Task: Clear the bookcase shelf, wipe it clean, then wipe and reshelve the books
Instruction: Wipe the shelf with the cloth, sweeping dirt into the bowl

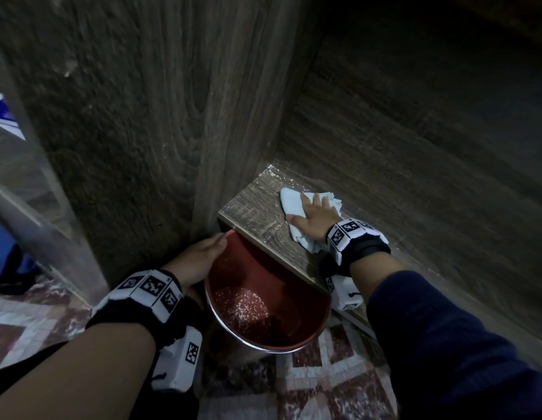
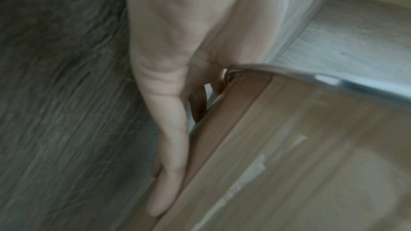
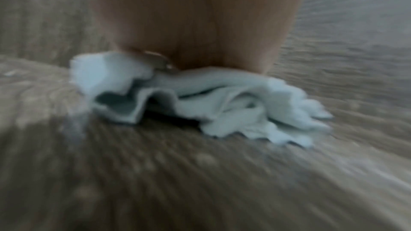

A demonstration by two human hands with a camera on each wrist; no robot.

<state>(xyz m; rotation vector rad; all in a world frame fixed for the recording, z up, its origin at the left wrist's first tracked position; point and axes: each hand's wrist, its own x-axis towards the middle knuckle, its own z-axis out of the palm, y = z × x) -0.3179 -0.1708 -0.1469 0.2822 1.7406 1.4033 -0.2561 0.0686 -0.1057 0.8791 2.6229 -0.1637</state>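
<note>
A crumpled pale blue cloth [image 1: 294, 204] lies on the bare wooden bookcase shelf [image 1: 254, 207]. My right hand [image 1: 315, 212] presses flat on it with straight, spread fingers. In the right wrist view the cloth [image 3: 200, 104] bunches under the right hand [image 3: 195, 24] on the blurred shelf [image 3: 155, 182]. My left hand [image 1: 203, 262] holds a red bin [image 1: 233, 262] by its metal rim, just below the shelf's front edge. Pale crumbs lie in the bin's bottom. In the left wrist view the left hand [image 2: 169, 94] lies along the bin's wall [image 2: 289, 147], thumb over the rim. No books are in view.
The bookcase's dark side panel [image 1: 172, 116] rises to the left of the shelf, and its back panel [image 1: 415, 147] is behind. White specks [image 1: 275, 174] dot the shelf's far corner. A clear panel [image 1: 36, 177] leans at the left. Patterned mosaic floor [image 1: 324, 374] lies below.
</note>
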